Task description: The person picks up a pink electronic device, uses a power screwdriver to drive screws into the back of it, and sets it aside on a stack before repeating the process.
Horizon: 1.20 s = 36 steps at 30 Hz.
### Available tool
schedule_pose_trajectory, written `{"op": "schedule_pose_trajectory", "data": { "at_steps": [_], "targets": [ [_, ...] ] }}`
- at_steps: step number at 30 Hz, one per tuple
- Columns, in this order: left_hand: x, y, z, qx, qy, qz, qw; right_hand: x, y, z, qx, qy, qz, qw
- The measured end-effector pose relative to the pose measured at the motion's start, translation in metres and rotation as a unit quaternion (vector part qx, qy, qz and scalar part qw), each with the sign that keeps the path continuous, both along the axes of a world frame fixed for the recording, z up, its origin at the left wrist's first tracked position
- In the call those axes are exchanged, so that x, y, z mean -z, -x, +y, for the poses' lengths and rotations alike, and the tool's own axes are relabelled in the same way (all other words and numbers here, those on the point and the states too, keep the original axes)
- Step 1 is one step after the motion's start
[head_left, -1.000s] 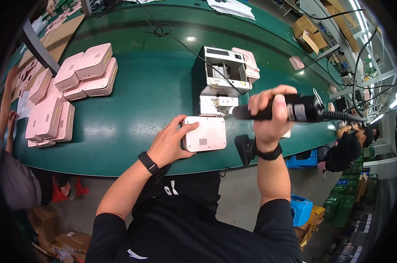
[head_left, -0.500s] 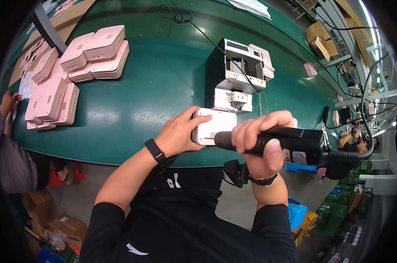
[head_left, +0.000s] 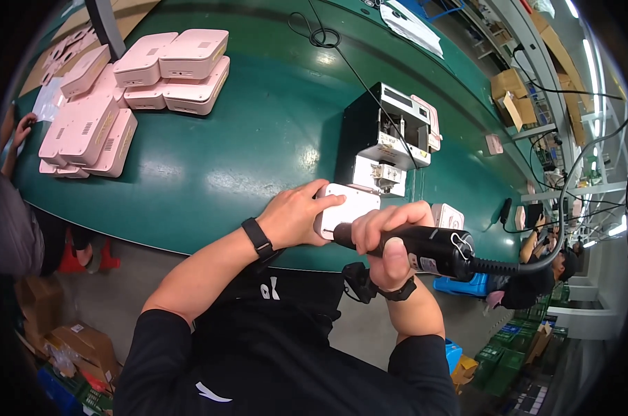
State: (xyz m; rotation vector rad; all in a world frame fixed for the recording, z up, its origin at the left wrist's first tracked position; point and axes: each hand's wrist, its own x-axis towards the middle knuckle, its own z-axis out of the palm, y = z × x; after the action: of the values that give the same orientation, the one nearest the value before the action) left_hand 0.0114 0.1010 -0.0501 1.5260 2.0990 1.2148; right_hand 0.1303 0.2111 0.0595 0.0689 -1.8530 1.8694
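My left hand [head_left: 293, 216] is closed around the left side of a pale pink box-shaped housing [head_left: 356, 200], thumb on its top face. The housing sits on the green table, just in front of a black and silver screw feeder [head_left: 387, 128]. My right hand [head_left: 390, 243] grips a black electric screwdriver [head_left: 435, 249], held slantwise with its nose at the near left corner of the housing. Its bit and any screw there are too small or hidden to make out. From its rear end runs a thick cable [head_left: 536, 263].
Stacked pink housings [head_left: 89, 132] fill the table's left part. Right of the screwdriver lies another pale housing [head_left: 448, 216]; a pink part [head_left: 428, 121] stands behind the feeder. A thin black cord [head_left: 359, 73] crosses above. A co-worker's hand [head_left: 24, 128] shows at far left.
The whole view has shifted, so the stacks and feeder appear farther right. The screwdriver's rear end now sits lower in view. Both hands keep their holds.
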Motion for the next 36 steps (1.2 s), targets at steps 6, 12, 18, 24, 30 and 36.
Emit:
{"op": "schedule_pose_trajectory", "data": {
  "at_steps": [6,12,18,24,30,36],
  "targets": [
    [-0.017,0.001,-0.016,-0.017,-0.011,-0.028,0.999,-0.015,0.001,-0.002,0.005,0.014,0.013,1.000],
    [0.002,0.023,-0.085,0.009,0.049,-0.465,0.884,-0.047,-0.047,0.040,0.154,0.118,0.162,0.968],
    [-0.005,0.083,-0.048,-0.082,-0.077,-0.563,0.819,-0.017,-0.061,0.054,0.216,0.105,0.101,0.966],
    [-0.053,0.117,-0.025,-0.193,-0.077,-0.055,0.976,-0.007,-0.058,0.064,0.226,0.084,0.071,0.968],
    [-0.084,0.199,-0.066,-0.351,0.121,0.399,0.838,0.010,-0.066,0.074,0.266,0.098,0.047,0.958],
    [-0.060,0.195,-0.084,-0.319,0.181,0.436,0.822,0.027,-0.065,0.072,0.279,0.130,0.012,0.951]
  ]
}}
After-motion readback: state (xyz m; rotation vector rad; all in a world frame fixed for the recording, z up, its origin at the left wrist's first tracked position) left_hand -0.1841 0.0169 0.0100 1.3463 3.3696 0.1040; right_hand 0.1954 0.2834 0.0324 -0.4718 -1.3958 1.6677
